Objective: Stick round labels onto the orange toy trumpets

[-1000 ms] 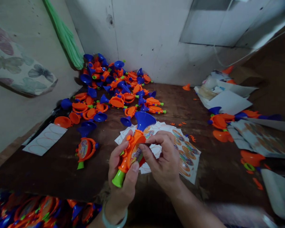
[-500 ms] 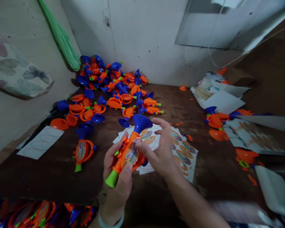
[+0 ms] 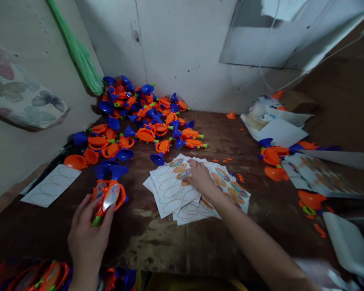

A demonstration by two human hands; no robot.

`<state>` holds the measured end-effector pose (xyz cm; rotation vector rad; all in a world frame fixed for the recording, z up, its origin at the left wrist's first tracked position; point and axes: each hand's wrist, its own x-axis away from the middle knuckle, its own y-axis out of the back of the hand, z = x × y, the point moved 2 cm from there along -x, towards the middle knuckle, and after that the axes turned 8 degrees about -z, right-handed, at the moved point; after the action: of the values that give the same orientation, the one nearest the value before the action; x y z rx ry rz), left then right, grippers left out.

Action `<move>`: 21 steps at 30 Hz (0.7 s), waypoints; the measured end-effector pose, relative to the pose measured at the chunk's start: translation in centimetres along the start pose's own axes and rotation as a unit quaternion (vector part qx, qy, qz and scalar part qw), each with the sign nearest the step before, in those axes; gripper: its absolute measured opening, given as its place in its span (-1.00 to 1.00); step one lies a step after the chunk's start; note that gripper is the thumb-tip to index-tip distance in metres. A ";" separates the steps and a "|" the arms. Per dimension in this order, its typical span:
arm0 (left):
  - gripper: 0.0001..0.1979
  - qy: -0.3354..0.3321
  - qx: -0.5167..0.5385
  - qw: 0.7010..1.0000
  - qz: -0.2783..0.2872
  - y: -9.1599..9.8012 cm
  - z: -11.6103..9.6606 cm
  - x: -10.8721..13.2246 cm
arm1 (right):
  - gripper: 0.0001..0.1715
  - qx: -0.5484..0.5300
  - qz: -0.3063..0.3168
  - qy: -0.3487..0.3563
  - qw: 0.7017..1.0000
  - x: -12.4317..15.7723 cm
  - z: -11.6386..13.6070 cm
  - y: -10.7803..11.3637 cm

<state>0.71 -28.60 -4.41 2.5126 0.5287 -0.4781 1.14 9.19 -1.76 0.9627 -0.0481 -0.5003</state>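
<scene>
My left hand (image 3: 91,222) is closed around the green mouthpiece end of an orange toy trumpet (image 3: 111,196) with a blue bell and an oval sticker on its side. It holds this trumpet at the left of the table, right beside another stickered trumpet (image 3: 99,188), which it partly hides. My right hand (image 3: 202,178) rests on a fanned stack of sticker sheets (image 3: 166,188), its thumb and fingers apart over the oval stickers. Some ovals on the top sheet are bare outlines. Whether a sticker is lifted under the fingertips is hidden.
A heap of toy trumpets (image 3: 145,107) without visible stickers lies at the back left against the wall. One sheet of bare outlines (image 3: 51,186) lies at the left. Papers (image 3: 279,129), more sticker sheets (image 3: 321,173) and loose orange parts (image 3: 276,173) are at the right.
My left hand has carried the trumpet left and down beside the other stickered one. My right hand has left the trumpet and come down onto the sticker sheets.
</scene>
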 end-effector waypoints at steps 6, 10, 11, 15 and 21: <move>-0.59 -0.255 -0.051 0.965 -0.031 -3.1 -5.2 0.5 | -0.62 -0.057 -0.047 0.007 0.997 -0.1 0.4 1.6; -0.64 -0.272 0.080 0.958 0.038 -7.0 -11.5 0.5 | -0.67 -0.114 -0.044 0.036 0.992 2.8 1.0 5.0; -0.64 -0.239 0.115 0.962 0.068 -8.0 -12.7 0.3 | -0.67 -0.130 -0.032 0.047 0.990 3.9 1.3 5.8; -0.67 -0.055 0.228 0.933 0.273 -10.7 -15.3 0.5 | -0.71 -0.174 0.041 0.082 0.980 8.0 2.6 7.4; -0.63 0.078 0.276 0.879 0.382 -10.5 -16.2 3.1 | -0.78 -0.164 -0.043 0.159 0.973 10.3 4.1 6.8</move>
<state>2.27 -10.46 2.83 3.0183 -0.6523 -0.1151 11.81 4.83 4.16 0.7118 0.3568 -0.4114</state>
